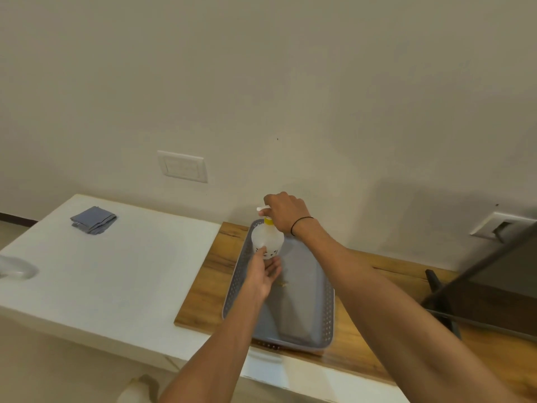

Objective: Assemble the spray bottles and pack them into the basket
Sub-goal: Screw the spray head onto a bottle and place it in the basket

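Observation:
A translucent white spray bottle (pixel 268 238) with a yellow collar stands upright over the far left corner of a grey perforated basket (pixel 329 312). My left hand (pixel 263 274) grips the bottle's lower body from below. My right hand (pixel 286 212) is closed over the white spray head on top, whose trigger tip pokes out to the left. The inside of the basket shows no other bottle.
The basket lies on a wooden board (pixel 209 274) on a white counter (pixel 116 266). A folded grey cloth (pixel 93 220) lies at the far left. A clear object (pixel 16 267) sits at the left edge. A dark stand (pixel 479 289) occupies the right.

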